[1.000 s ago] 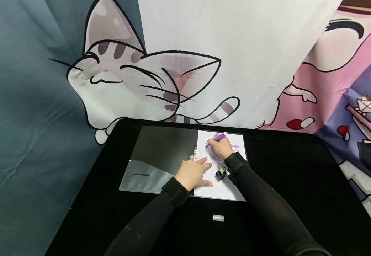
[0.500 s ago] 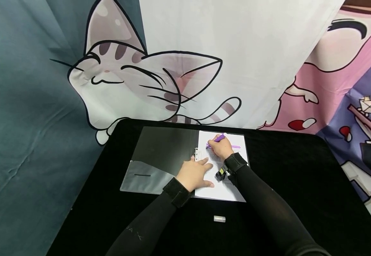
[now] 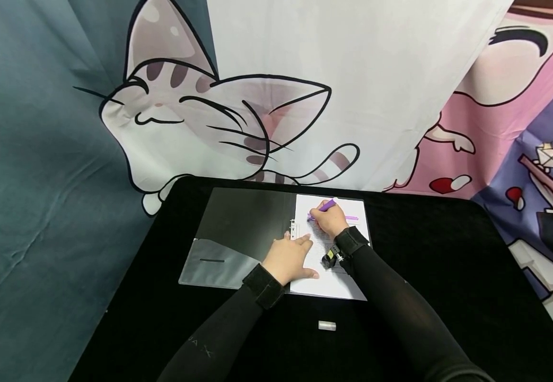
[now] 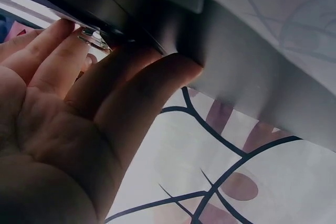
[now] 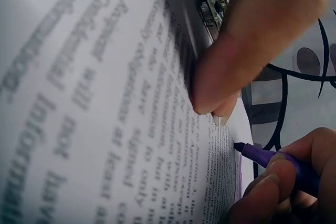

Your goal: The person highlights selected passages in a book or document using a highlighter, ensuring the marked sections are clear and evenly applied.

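Observation:
A black clip folder [image 3: 245, 212] lies spread on the table, with printed paper [image 3: 326, 286] on its right side. My left hand [image 3: 286, 259] rests with fingers spread across the folder's spine and the paper's left part. Between thumb and fingers, my right hand [image 3: 332, 219] pinches a purple highlighter [image 3: 326, 205] near the top of the page. Its tip is at the left end of a purple line [image 3: 351, 218], partly hidden by the hand. The right wrist view shows the highlighter's dark tip [image 5: 240, 146] at the page, beside rows of print.
A small whitish cylinder [image 3: 326, 326] lies on the black tablecloth [image 3: 438, 265] in front of the folder. The folder's left cover has a grey pocket [image 3: 219, 265]. A metal clip [image 3: 292, 229] sits on the spine. Behind the table hangs a cartoon cat cloth [image 3: 276, 48].
The left hand's index finger has drawn slightly closer to its neighbour on the page. The right hand and highlighter stay at nearly the same spot.

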The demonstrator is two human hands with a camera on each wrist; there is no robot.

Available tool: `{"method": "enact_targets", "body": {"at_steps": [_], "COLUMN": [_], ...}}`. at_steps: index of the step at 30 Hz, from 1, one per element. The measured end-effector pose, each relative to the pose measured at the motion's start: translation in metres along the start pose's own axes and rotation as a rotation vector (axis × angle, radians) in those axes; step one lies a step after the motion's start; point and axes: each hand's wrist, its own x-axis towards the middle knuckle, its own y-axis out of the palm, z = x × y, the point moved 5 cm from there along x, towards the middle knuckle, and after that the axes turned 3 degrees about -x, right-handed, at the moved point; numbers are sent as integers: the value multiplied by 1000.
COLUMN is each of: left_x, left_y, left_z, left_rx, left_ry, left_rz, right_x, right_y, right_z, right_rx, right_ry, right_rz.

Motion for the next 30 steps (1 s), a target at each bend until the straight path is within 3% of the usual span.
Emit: {"method": "enact_targets", "body": {"at_steps": [4,9,23,30], "left_x": [4,8,10,9], "left_y": [6,10,11,10], "left_z": [11,20,17,16], "left_rx": [-51,-1,27,42], "left_ry": [11,42,40,49], "left_rz": [35,28,29,35], "right_x": [-1,-2,5,1], "right_y": [0,0,-3,-6], "right_z": [0,2,-2,-4], "right_rx": [-1,-15,-66,-2], "right_ry": [-15,-28,-27,10], "right_rz": [3,7,19,15]}}
